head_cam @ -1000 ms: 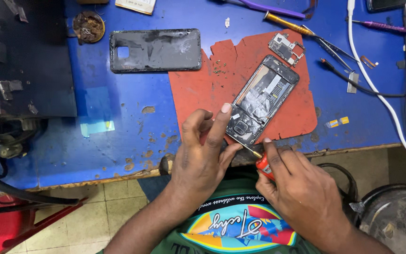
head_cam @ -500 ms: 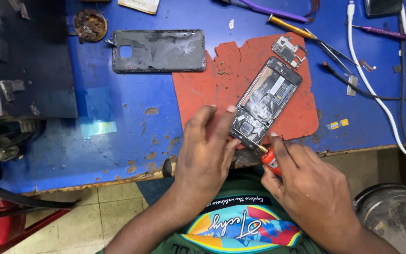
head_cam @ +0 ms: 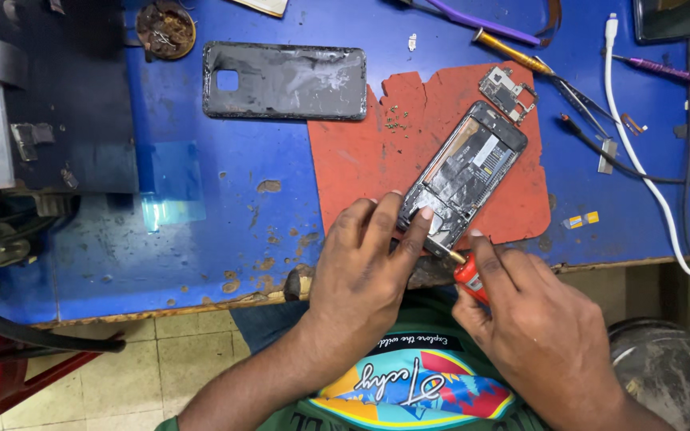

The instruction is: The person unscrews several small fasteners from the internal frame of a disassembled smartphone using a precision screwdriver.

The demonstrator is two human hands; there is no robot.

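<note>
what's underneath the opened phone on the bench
The opened phone lies on a worn red mat, which rests on the blue bench. The mat under the phone is covered; the left hand hides its near corner.
</note>
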